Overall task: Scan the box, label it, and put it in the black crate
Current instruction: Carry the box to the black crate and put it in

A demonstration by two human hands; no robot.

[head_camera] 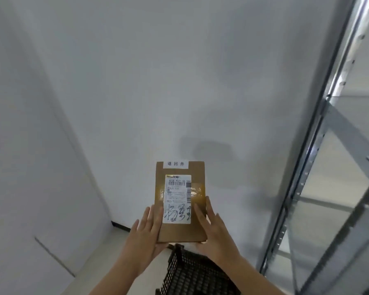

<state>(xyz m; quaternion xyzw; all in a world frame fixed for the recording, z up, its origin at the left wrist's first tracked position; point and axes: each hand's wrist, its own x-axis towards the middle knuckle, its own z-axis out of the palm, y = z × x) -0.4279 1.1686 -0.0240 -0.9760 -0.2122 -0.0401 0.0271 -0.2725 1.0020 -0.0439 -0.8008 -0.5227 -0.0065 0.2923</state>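
Both hands, left [146, 227] and right [211, 225], clasp the flat cardboard box [180, 231] by its lower edges above the black crate [192, 273]; it looks light, stiff, easily gripped.

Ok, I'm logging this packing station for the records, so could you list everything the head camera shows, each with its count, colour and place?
flat brown cardboard box: one, brown, held up in front of the wall, above the crate
white shipping label with barcode: one, white with black print and handwriting, on the box's face
small white strip label with three printed characters: one, white, at the box's top edge
black plastic lattice crate: one, black, on the floor below the box
grey metal shelving rack: one, silver-grey, along the right edge
white wall: one, white, behind everything
left hand: one, gripping the box's left edge
right hand: one, gripping the box's right edge
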